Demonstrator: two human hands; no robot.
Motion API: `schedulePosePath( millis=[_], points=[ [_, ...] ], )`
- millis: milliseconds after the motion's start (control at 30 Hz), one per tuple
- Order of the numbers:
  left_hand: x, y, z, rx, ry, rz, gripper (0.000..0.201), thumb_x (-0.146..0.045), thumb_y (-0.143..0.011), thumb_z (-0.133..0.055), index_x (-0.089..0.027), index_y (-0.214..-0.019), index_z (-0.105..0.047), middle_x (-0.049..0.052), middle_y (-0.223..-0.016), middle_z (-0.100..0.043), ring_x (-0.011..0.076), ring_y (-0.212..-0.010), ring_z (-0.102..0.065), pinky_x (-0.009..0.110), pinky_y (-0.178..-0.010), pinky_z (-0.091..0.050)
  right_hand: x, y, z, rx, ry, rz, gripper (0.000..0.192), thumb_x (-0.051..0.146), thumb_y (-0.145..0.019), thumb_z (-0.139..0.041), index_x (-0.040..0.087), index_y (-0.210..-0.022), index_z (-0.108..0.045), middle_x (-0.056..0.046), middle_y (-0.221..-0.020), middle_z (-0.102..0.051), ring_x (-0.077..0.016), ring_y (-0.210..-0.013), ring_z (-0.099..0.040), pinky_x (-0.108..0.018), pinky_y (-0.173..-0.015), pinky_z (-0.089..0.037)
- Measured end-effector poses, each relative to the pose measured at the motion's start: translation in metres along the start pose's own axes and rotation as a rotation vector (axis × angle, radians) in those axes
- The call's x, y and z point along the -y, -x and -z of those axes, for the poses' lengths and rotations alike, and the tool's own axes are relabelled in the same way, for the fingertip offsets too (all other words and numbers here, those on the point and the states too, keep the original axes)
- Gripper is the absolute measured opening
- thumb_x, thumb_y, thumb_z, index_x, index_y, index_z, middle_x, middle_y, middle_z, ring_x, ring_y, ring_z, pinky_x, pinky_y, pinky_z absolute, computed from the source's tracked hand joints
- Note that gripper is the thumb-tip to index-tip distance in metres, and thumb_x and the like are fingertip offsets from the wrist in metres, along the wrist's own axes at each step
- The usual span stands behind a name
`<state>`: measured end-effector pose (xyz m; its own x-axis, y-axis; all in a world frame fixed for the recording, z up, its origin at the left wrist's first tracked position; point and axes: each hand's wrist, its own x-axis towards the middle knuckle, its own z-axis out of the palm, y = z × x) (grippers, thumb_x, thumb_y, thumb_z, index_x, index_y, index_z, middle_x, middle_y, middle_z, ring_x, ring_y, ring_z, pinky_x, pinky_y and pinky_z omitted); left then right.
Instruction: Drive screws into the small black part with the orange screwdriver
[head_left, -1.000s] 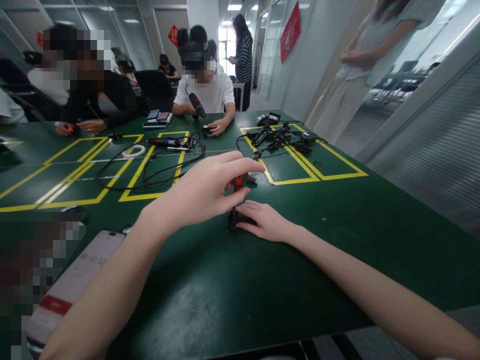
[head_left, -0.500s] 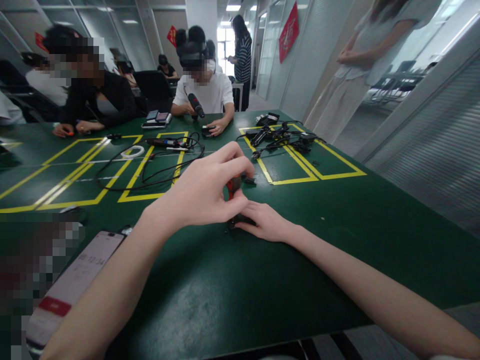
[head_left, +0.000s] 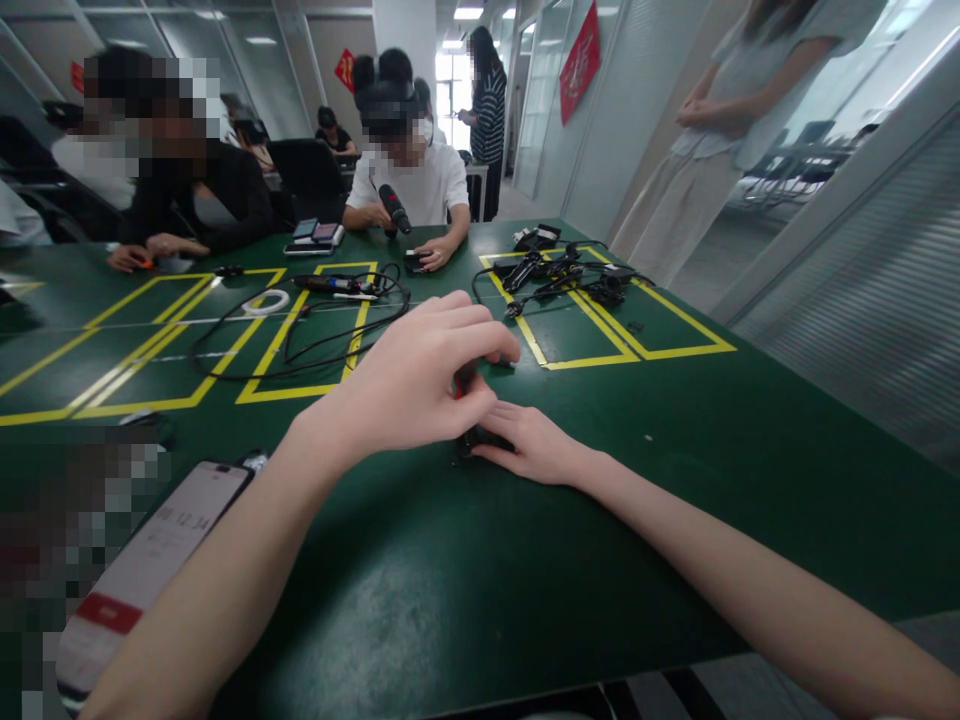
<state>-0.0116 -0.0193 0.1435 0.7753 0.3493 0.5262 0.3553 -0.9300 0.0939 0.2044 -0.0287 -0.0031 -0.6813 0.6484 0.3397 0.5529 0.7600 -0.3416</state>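
Note:
My left hand (head_left: 424, 370) is curled over a short, upright red-and-black handle (head_left: 464, 378), which looks like a screwdriver's; its lower end is hidden. Thumb and fingers close around it from above. Just below, my right hand (head_left: 531, 442) lies low on the green table, its fingers pressed on a small black part (head_left: 471, 438). Most of that part is covered by the hands, so its kind cannot be made out. The two hands touch or nearly touch at the left thumb.
A phone (head_left: 169, 560) lies by my left forearm. Black cables and adapters (head_left: 562, 270) sit inside yellow tape at the back right. A corded black tool (head_left: 326, 284) and a white ring (head_left: 266, 303) lie at back left. Across the table, a co-worker holds a power screwdriver (head_left: 394, 208).
The fingers of my left hand have turned and spread slightly rightward over the handle, covering more of its red. My right hand stays in place.

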Motion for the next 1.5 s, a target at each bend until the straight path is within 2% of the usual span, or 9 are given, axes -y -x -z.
schedulePosePath(
  millis=[100, 200, 367, 500, 600, 800, 1033, 1233, 1500],
  points=[
    [-0.001, 0.001, -0.004, 0.003, 0.037, 0.036, 0.029, -0.009, -0.094, -0.051, -0.017, -0.112, -0.072, 0.008, -0.111, -0.071, 0.0172, -0.090, -0.067, 0.028, -0.074, -0.049, 0.000, 0.000, 0.000, 0.003, 0.005, -0.002, 0.030, 0.034, -0.106, -0.061, 0.015, -0.128, -0.067, -0.017, -0.119, -0.076, -0.0320, -0.114, -0.072, -0.049, -0.095, -0.061],
    [-0.004, 0.000, -0.008, -0.013, 0.027, 0.059, 0.032, -0.015, -0.098, -0.051, -0.018, -0.123, -0.070, 0.006, -0.107, -0.072, 0.0165, -0.087, -0.067, 0.027, -0.069, -0.046, 0.000, 0.000, -0.001, 0.001, 0.022, -0.001, 0.027, 0.035, -0.106, -0.061, 0.016, -0.124, -0.068, -0.015, -0.116, -0.077, -0.0308, -0.110, -0.072, -0.046, -0.093, -0.061],
    [-0.008, -0.003, -0.008, -0.012, -0.028, -0.004, 0.035, -0.010, -0.087, -0.055, -0.016, -0.117, -0.072, 0.005, -0.095, -0.071, 0.0206, -0.091, -0.064, 0.032, -0.078, -0.048, 0.000, 0.001, -0.003, -0.022, 0.037, -0.023, 0.023, 0.039, -0.105, -0.062, 0.018, -0.109, -0.072, -0.011, -0.102, -0.078, -0.0278, -0.097, -0.073, -0.040, -0.083, -0.061],
    [-0.004, 0.000, -0.008, -0.010, 0.009, -0.005, 0.039, -0.007, -0.092, -0.049, -0.016, -0.123, -0.070, 0.008, -0.115, -0.069, 0.0164, -0.089, -0.064, 0.029, -0.077, -0.049, 0.000, 0.002, -0.001, -0.037, -0.022, -0.011, 0.028, 0.039, -0.104, -0.063, 0.017, -0.119, -0.070, -0.014, -0.112, -0.078, -0.0307, -0.104, -0.073, -0.045, -0.089, -0.061],
    [-0.004, 0.002, -0.011, -0.021, -0.004, -0.003, 0.033, -0.015, -0.100, -0.051, -0.019, -0.129, -0.068, 0.009, -0.128, -0.066, 0.0139, -0.085, -0.065, 0.027, -0.073, -0.049, 0.000, 0.002, -0.003, -0.057, -0.080, -0.033, 0.027, 0.037, -0.103, -0.064, 0.017, -0.120, -0.069, -0.015, -0.115, -0.077, -0.0308, -0.105, -0.073, -0.045, -0.091, -0.060],
    [-0.009, -0.002, -0.008, 0.003, -0.008, -0.026, 0.036, -0.011, -0.089, -0.055, -0.016, -0.121, -0.071, 0.006, -0.102, -0.071, 0.0198, -0.093, -0.065, 0.031, -0.079, -0.049, 0.004, 0.002, -0.008, -0.129, -0.249, -0.068, 0.019, 0.035, -0.100, -0.067, 0.019, -0.109, -0.068, -0.010, -0.107, -0.074, -0.0250, -0.091, -0.069, -0.038, -0.081, -0.058],
    [-0.001, 0.000, -0.006, 0.038, 0.089, 0.036, 0.045, -0.010, -0.097, -0.050, -0.019, -0.139, -0.062, 0.009, -0.125, -0.066, 0.0152, -0.093, -0.067, 0.026, -0.076, -0.050, 0.003, 0.001, -0.008, -0.106, -0.345, -0.118, 0.024, 0.030, -0.096, -0.070, 0.018, -0.116, -0.067, -0.006, -0.099, -0.070, -0.0199, -0.079, -0.063, -0.034, -0.075, -0.054],
    [0.000, 0.000, -0.006, 0.038, 0.103, 0.046, 0.036, -0.021, -0.098, -0.059, -0.018, -0.133, -0.066, 0.006, -0.110, -0.071, 0.0166, -0.092, -0.067, 0.025, -0.071, -0.048, 0.001, 0.002, -0.012, -0.120, -0.402, -0.151, 0.024, 0.030, -0.093, -0.074, 0.019, -0.113, -0.065, -0.003, -0.093, -0.068, -0.0178, -0.072, -0.060, -0.033, -0.069, -0.051],
    [-0.003, 0.000, -0.004, 0.040, 0.149, 0.042, 0.050, -0.006, -0.085, -0.054, -0.017, -0.131, -0.069, 0.005, -0.104, -0.071, 0.0163, -0.089, -0.067, 0.025, -0.071, -0.048, 0.003, 0.001, -0.013, -0.113, -0.492, -0.163, 0.019, 0.032, -0.094, -0.074, 0.020, -0.106, -0.065, -0.002, -0.093, -0.064, -0.0186, -0.077, -0.058, -0.033, -0.071, -0.052]
  ],
)
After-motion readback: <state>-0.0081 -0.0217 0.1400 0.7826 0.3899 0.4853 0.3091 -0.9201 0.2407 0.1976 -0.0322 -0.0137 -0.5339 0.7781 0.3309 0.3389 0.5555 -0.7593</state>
